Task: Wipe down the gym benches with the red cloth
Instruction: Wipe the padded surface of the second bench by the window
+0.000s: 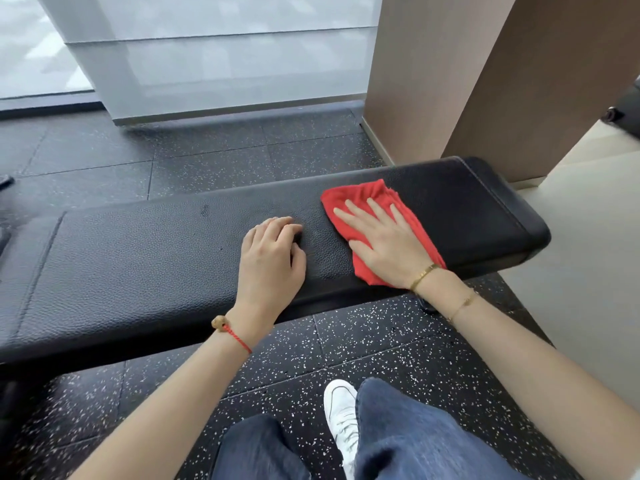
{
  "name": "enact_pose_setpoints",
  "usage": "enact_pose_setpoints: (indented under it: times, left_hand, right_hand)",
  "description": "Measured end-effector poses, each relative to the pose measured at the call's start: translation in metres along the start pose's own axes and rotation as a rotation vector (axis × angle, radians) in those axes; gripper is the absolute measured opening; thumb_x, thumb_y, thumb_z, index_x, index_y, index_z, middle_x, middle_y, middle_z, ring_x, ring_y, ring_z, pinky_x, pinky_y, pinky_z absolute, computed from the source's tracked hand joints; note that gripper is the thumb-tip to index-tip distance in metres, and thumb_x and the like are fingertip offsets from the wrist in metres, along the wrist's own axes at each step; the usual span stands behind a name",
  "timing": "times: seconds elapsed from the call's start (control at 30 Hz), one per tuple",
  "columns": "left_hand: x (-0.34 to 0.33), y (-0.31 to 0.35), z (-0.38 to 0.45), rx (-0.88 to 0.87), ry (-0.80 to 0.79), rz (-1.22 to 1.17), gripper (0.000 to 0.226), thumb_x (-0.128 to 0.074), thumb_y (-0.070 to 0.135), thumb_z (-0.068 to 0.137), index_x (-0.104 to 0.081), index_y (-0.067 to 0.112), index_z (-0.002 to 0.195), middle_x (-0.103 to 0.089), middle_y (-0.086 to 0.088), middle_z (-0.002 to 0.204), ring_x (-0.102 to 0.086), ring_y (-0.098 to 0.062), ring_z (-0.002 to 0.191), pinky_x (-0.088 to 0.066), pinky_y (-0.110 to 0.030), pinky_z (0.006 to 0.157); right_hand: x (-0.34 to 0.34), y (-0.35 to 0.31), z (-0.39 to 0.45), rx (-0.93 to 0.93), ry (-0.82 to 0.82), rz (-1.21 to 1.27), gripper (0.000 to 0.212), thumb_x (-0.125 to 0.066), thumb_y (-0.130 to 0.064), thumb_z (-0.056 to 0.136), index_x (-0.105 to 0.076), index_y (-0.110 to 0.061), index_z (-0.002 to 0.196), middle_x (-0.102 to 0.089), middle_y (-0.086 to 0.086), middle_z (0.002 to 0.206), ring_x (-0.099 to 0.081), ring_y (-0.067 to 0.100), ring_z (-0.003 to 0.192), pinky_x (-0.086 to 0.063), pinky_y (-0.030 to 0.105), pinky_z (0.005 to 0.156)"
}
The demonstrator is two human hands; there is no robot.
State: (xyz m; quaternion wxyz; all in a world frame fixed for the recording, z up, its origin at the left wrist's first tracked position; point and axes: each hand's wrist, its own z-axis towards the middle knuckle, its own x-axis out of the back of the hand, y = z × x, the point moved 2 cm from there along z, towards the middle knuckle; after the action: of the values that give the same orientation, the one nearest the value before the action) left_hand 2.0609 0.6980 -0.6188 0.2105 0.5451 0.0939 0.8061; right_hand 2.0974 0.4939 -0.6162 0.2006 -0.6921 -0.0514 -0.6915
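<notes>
A dark rubber gym floor (346,358) flecked with white runs under the scene, meeting a frosted glass wall (225,57) at the back and a brown panelled column (485,81) at the back right. Across the middle lies a black padded gym bench (138,258), its long axis running from the left edge of the view up toward the right, where its rounded end stops just short of the column. The bench's left part is cut off by the frame, and its legs and frame are hidden beneath the pad.

The red cloth (367,199) lies on the pad near the bench's right end, crumpled, its long side slanting from the far edge to the near edge. The right hand (384,240) presses flat on it with fingers straight and spread, covering its middle. The left hand (272,258) rests on the bare pad just beside the cloth, fingers curled under and holding nothing; the two hands are apart.

A red string bracelet (232,332) circles the left wrist and gold bracelets (424,275) the right. Below, blue jeans (398,434) and one white sneaker (341,410) stand on the floor. A dark object at the far right edge is too cut off to identify.
</notes>
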Motion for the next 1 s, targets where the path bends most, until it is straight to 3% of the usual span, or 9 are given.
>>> enact_pose_setpoints:
  times: [0.13,0.3,0.5,0.63,0.83,0.93,1.0]
  left_hand:
    - [0.027,-0.021,-0.008,-0.01,0.086,0.03,0.03,-0.06,0.009,0.086,-0.067,0.011,0.114,-0.065,-0.005,0.122,-0.056,-0.027,0.122,-0.04,-0.041,0.107]
    - [0.058,-0.077,-0.026,0.104,0.135,0.113,0.03,-0.059,0.008,0.087,-0.065,0.01,0.117,-0.065,-0.006,0.122,-0.056,-0.029,0.119,-0.043,-0.045,0.103]
    - [0.075,-0.129,-0.042,0.249,0.151,0.168,0.03,-0.059,0.006,0.087,-0.065,0.007,0.117,-0.064,-0.01,0.123,-0.055,-0.033,0.119,-0.042,-0.048,0.102]
    - [0.08,-0.146,-0.044,0.283,0.157,0.17,0.029,-0.06,0.007,0.087,-0.065,0.008,0.116,-0.064,-0.011,0.122,-0.055,-0.034,0.118,-0.04,-0.047,0.1]
    - [0.075,-0.146,-0.046,0.32,0.158,0.173,0.031,-0.056,0.011,0.087,-0.063,0.008,0.117,-0.062,-0.01,0.124,-0.052,-0.033,0.12,-0.039,-0.047,0.104]
    - [0.076,-0.144,-0.045,0.344,0.152,0.182,0.032,-0.055,0.013,0.087,-0.063,0.01,0.118,-0.062,-0.008,0.124,-0.051,-0.032,0.121,-0.037,-0.046,0.105]
    - [0.077,-0.144,-0.044,0.35,0.149,0.179,0.031,-0.055,0.014,0.087,-0.062,0.011,0.117,-0.062,-0.006,0.124,-0.051,-0.03,0.12,-0.037,-0.045,0.105]
  right_hand:
    - [0.004,0.007,0.018,-0.093,-0.009,0.045,0.056,-0.039,-0.037,0.098,-0.022,-0.044,0.151,-0.015,-0.017,0.161,-0.006,0.018,0.151,0.002,0.046,0.121]
    - [-0.002,-0.027,0.069,-0.189,-0.033,0.016,0.055,-0.032,-0.039,0.099,-0.017,-0.042,0.152,-0.009,-0.013,0.162,-0.002,0.023,0.151,0.005,0.051,0.12]
    - [-0.026,-0.137,0.046,0.179,-0.061,-0.035,0.059,-0.036,-0.04,0.098,-0.014,-0.041,0.153,-0.01,-0.014,0.162,-0.002,0.022,0.151,0.003,0.052,0.12]
    - [-0.027,-0.133,0.006,0.291,-0.01,-0.028,0.059,-0.038,-0.042,0.096,-0.019,-0.041,0.152,-0.015,-0.016,0.161,-0.006,0.019,0.151,-0.001,0.049,0.121]
    - [-0.024,-0.104,0.059,0.094,-0.035,-0.01,0.057,-0.037,-0.042,0.098,-0.019,-0.043,0.151,-0.014,-0.016,0.161,-0.006,0.02,0.151,0.001,0.047,0.121]
    - [-0.027,-0.123,0.109,-0.002,-0.069,-0.024,0.056,-0.032,-0.042,0.098,-0.015,-0.043,0.152,-0.01,-0.014,0.162,-0.003,0.023,0.151,0.004,0.051,0.12]
    - [-0.033,-0.154,0.126,0.047,-0.081,-0.029,0.056,-0.03,-0.041,0.099,-0.014,-0.042,0.152,-0.008,-0.013,0.163,-0.002,0.023,0.151,0.005,0.053,0.119]
